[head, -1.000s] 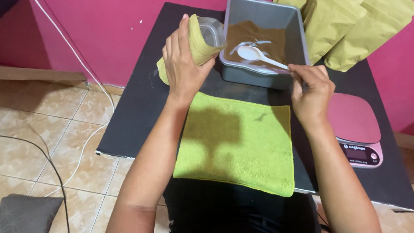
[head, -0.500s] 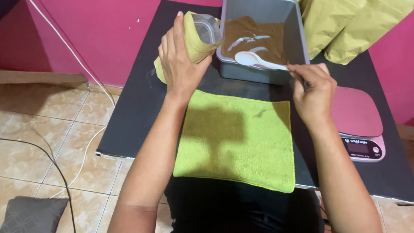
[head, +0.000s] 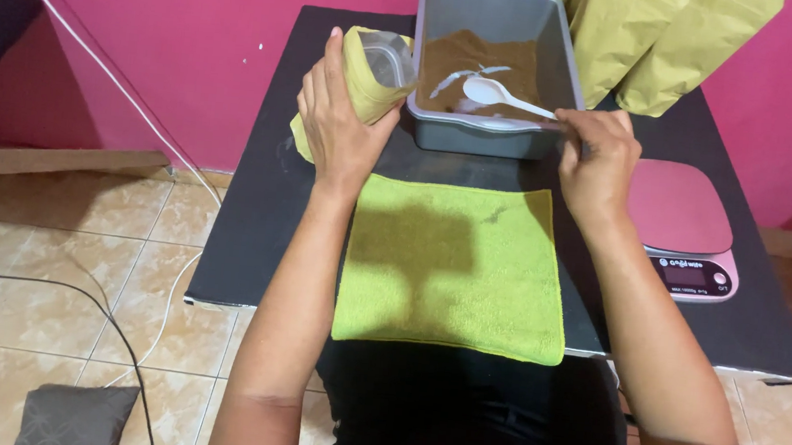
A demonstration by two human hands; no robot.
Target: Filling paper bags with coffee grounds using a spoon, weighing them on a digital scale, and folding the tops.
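Nearest the camera: green towel (head: 454, 266), spread flat on the black tabletop (head: 251, 239), near edge overhanging the tabletop front. Faint shadow across the towel's middle.

To the right of the towel: pink kitchen scale (head: 682, 224), display toward the front, platform bare, well apart from both hands.

Beyond the towel, left side: left hand (head: 338, 122), fingers wrapped and clamped on a yellow-green pouch (head: 370, 82). Pouch upright with a slight tilt, mouth open toward the tray, clear window panel visible near the top. Pouch base at or near the tabletop, hidden in part by the hand.

Beyond the towel, right side: right hand (head: 597, 159), fingers pinched together on the handle end of a white plastic spoon (head: 498, 95). Spoon roughly level, bowl over the near part of the tray, handle crossing the tray's right front rim. Contents of the spoon bowl not discernible.

Between the hands and farther back: grey rectangular tray (head: 480, 136), just beside the pouch, holding brown powder (head: 472, 57) heaped toward the near half. A pale streak across the powder surface.

Farthest, right rear: several yellow-green bags (head: 660, 40) standing against the pink wall (head: 193, 33), just behind and beside the tray.

Off the tabletop, left: tiled floor (head: 59, 250) with a white cable (head: 159, 316) and a dark cable (head: 46, 289).
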